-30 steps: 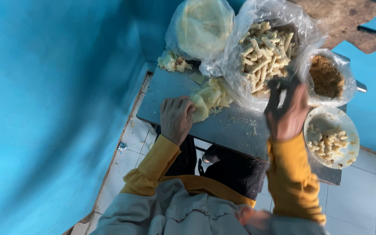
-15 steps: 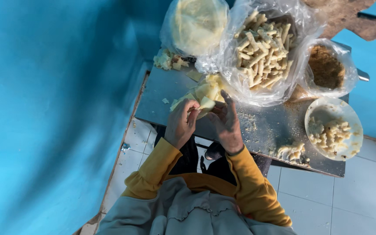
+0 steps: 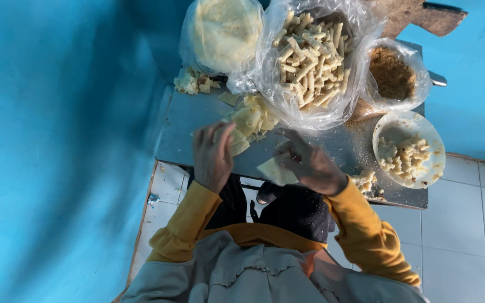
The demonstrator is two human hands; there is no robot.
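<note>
My right hand (image 3: pixel 310 164) holds a pale yellow square wrapper sheet (image 3: pixel 276 171) over the near edge of the grey metal table (image 3: pixel 186 126). My left hand (image 3: pixel 213 154) hovers beside it with fingers spread, near a pile of the same wrapper squares (image 3: pixel 251 120). Both sleeves are mustard yellow. The left hand's fingers are blurred and seem to hold nothing.
At the table's far side stand a clear bag of pale dough (image 3: pixel 220 33), a big clear bag of stick-shaped rolls (image 3: pixel 310 56) and a smaller bag of brown crumbs (image 3: pixel 391 76). A white bowl (image 3: pixel 433 146) with crumbed pieces sits at the right. Blue walls surround the table; white floor tiles (image 3: pixel 467 235) lie below.
My right hand came back from the far right to the wrapper pile and has pulled one wrapper sheet toward the near edge. My left hand stayed by the pile.
</note>
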